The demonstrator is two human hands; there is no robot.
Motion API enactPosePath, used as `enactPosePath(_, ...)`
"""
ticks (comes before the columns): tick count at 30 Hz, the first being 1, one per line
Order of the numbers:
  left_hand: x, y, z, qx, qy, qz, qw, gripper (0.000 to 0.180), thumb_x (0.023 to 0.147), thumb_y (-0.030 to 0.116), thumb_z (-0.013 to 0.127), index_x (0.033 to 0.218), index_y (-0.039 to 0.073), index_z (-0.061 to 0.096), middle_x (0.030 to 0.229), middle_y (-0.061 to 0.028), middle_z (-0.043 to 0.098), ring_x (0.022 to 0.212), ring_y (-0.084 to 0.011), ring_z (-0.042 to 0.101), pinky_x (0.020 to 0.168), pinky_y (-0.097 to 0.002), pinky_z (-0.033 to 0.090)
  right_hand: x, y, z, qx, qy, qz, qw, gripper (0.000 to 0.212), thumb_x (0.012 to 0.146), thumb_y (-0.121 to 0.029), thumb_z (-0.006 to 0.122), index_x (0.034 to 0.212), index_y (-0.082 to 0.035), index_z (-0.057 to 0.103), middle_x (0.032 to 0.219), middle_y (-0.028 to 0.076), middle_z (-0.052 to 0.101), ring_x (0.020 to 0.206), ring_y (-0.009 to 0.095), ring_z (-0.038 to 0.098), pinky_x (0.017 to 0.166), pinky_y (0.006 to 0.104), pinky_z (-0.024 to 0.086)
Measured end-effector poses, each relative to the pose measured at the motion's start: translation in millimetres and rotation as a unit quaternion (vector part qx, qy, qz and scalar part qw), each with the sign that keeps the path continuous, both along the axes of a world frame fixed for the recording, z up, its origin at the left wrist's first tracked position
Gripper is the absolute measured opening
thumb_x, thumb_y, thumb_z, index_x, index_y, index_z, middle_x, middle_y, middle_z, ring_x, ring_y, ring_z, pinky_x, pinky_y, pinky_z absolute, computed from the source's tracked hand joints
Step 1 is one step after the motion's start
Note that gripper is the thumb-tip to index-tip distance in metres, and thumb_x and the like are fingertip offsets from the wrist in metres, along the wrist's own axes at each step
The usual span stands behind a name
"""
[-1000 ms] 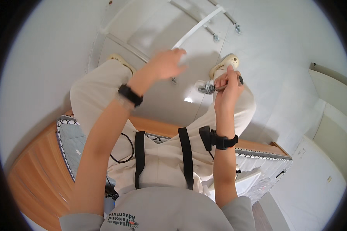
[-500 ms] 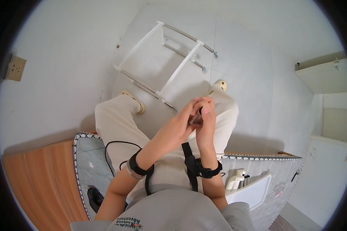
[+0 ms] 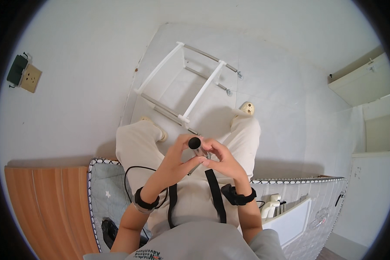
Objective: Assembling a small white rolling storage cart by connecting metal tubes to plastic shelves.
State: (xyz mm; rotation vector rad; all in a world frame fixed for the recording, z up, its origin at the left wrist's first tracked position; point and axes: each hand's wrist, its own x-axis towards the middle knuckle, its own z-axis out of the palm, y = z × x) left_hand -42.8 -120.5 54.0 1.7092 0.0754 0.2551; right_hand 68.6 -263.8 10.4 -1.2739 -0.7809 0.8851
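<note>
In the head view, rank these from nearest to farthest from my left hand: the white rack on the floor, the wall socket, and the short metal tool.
1. Short metal tool: held by the left hand, at centre.
2. White rack: on the floor ahead, past the knees.
3. Wall socket: far left, on the wall.

Left hand (image 3: 176, 161) and right hand (image 3: 223, 160) raised together over lap, fingers curled, fingertips touching, wrists banded

Grey short-sleeved top, cream trousers, black straps down the front, and a black wristband (image 3: 143, 202) on each wrist.
</note>
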Motion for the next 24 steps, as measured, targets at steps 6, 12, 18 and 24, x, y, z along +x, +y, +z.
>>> enactPosePath(6,-4,4,-13,-0.113,0.026,0.043,0.992,0.054,0.079,-0.005,0.060,0.123,0.003,0.031,0.120,-0.0152,0.048,0.108,-0.0196,0.052,0.094,-0.0380,0.040,-17,10,-16,0.048,-0.027,-0.050,0.997,0.020,0.087,-0.018,0.060,0.097,-0.002,0.053,0.092,0.005,0.056,0.090,0.013,0.055,0.078,0.0289,0.044)
enactPosePath(12,-1,7,-5,0.300,-0.080,0.199,0.929,0.058,0.071,-0.001,0.063,0.123,0.005,0.040,0.128,-0.0166,0.041,0.117,-0.0292,0.046,0.103,-0.0495,0.027,-15,8,-10,-0.006,0.165,-0.052,0.985,0.019,0.093,-0.020,0.050,0.084,-0.003,0.050,0.069,0.003,0.055,0.062,0.011,0.055,0.053,0.0234,0.041)
enactPosePath(18,3,21,3,0.603,-0.070,0.115,0.786,0.021,0.074,0.009,0.057,0.096,0.011,0.059,0.117,-0.0063,0.051,0.121,-0.0241,0.043,0.104,-0.0556,0.022,-12,2,-6,-0.066,0.124,-0.059,0.988,0.022,0.091,-0.021,0.053,0.079,-0.004,0.048,0.065,0.002,0.056,0.054,0.009,0.054,0.047,0.0226,0.039)
enactPosePath(24,8,26,-2,0.605,-0.113,0.038,0.787,0.023,0.071,0.006,0.059,0.094,0.011,0.058,0.106,-0.0002,0.055,0.115,-0.0210,0.048,0.104,-0.0553,0.025,-12,1,-5,-0.114,0.103,-0.078,0.985,0.023,0.089,-0.023,0.057,0.079,-0.004,0.049,0.057,0.001,0.052,0.049,0.007,0.052,0.043,0.0222,0.037)
